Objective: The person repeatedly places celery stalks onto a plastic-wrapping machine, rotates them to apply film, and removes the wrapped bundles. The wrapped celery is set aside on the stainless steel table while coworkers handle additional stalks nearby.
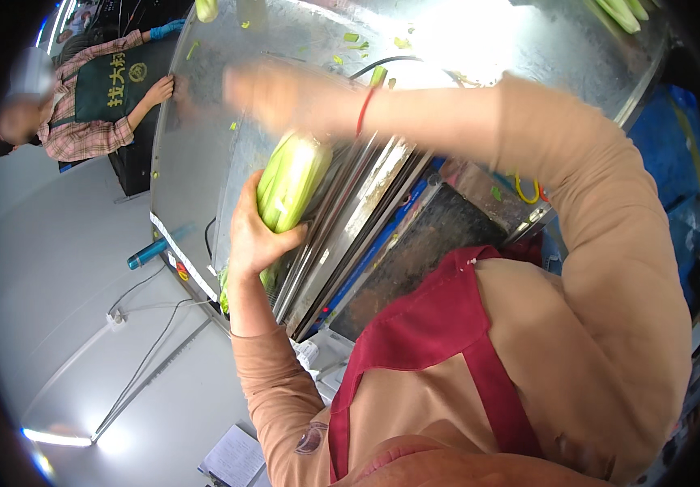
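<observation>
My left hand [265, 234] grips a bunch of celery [292, 176], which is tilted and looks shiny, as if under clear film. Across the far end of the bunch passes my right hand [277, 94], smeared by motion, so its fingers cannot be made out. A red cord [365, 111] circles the right wrist. Under the celery and my right forearm lies a bench-top unit with long metal bars [350, 225], perhaps a film wrapper. Beyond the right wrist pokes a cut green stalk [378, 76].
A metal worktable [198, 146] carries scattered leaf scraps [351, 38]. More celery lies at the far left [206, 9] and far right [621, 13]. Across the table stands a person in a dark apron [103, 88]. Scissors [182, 271] and a blue cylinder [148, 252] are at the left edge.
</observation>
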The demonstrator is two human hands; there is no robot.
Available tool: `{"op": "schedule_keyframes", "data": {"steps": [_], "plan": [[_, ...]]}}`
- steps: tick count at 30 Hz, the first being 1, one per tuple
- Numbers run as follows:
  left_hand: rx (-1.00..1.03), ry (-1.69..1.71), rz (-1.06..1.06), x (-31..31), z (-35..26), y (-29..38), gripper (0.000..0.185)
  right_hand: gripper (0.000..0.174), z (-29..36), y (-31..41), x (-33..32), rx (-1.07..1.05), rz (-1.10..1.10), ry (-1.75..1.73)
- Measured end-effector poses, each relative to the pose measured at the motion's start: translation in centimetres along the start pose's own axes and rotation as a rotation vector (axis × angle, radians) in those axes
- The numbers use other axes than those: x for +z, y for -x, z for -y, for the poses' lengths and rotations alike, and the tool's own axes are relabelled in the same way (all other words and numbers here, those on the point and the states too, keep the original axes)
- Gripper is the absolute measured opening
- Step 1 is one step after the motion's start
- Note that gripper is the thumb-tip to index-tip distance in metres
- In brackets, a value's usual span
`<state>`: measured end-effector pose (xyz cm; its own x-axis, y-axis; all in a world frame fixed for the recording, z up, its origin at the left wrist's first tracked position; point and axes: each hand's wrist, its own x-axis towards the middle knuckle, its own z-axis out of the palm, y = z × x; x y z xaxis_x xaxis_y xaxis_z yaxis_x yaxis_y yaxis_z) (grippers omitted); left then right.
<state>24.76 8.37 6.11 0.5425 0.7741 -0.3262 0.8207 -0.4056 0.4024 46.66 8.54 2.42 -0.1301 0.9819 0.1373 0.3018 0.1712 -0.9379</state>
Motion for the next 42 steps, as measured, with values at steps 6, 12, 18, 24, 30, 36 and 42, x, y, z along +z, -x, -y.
{"op": "schedule_keyframes", "data": {"steps": [6, 12, 18, 24, 30, 36, 42], "plan": [[0.025, 0.029, 0.037, 0.3, 0.9, -0.1, 0.101, 0.083, 0.5, 0.6, 2.8, 0.066, -0.041, -0.258], [-0.028, -0.038, 0.039, 0.0, -0.1, -0.7, 0.095, 0.090, 0.1, -0.3, 1.9, 0.237, 0.005, -0.668], [0.035, -0.030, 0.108, -1.1, -1.2, 1.1, 0.090, 0.069, -1.4, 4.2, -1.5, 0.109, 0.183, -0.392], [0.072, -0.016, 0.317, -2.8, -5.7, 3.6, 0.083, 0.048, 0.2, 12.1, -1.0, -0.194, 0.041, -0.366], [-0.167, 0.394, 0.417, -5.5, -5.3, 7.6, 0.091, 0.057, 0.5, 12.1, -5.8, -0.355, -0.401, -0.659], [-0.095, 0.431, 0.449, -5.2, -7.6, 8.6, 0.105, 0.064, 4.9, 11.9, 2.7, -0.610, -0.278, -0.545], [-0.025, 0.298, 0.480, -5.2, -6.8, 9.1, 0.108, 0.057, 4.0, 12.0, 0.5, -0.428, 0.001, -0.797]]}}
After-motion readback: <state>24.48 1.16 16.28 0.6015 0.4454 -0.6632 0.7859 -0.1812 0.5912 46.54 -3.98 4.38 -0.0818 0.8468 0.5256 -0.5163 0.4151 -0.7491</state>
